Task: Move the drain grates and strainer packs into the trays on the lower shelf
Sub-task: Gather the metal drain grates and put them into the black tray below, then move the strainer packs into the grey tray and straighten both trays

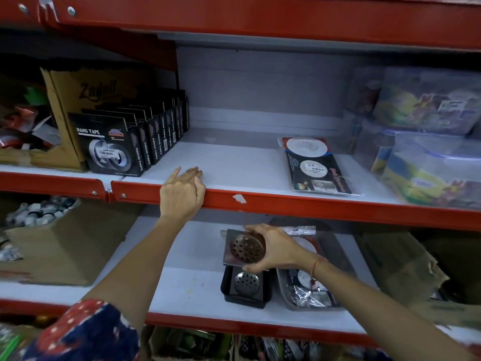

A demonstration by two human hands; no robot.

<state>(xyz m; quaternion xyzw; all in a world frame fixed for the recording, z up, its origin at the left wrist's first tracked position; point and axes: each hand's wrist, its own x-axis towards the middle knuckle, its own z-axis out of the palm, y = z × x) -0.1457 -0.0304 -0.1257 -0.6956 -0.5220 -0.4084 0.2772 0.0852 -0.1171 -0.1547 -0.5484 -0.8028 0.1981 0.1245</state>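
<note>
My right hand (278, 250) grips a square metal drain grate (243, 247) with a round perforated centre, holding it just above a black tray (227, 282) on the lower shelf. Another round grate (246, 282) lies inside that tray. Right of it, a grey tray (282, 282) holds strainer packs (309, 287). On the upper shelf a strainer pack (316, 166) with white strainers lies flat. My left hand (182, 194) rests on the upper shelf's red front edge, fingers spread, holding nothing.
Black nano tape boxes (125, 144) and a cardboard box (86, 100) stand at the upper shelf's left. Clear plastic bags (426, 142) fill its right. Cardboard boxes (65, 246) flank the trays on the lower shelf, with another torn box (398, 267) at the right.
</note>
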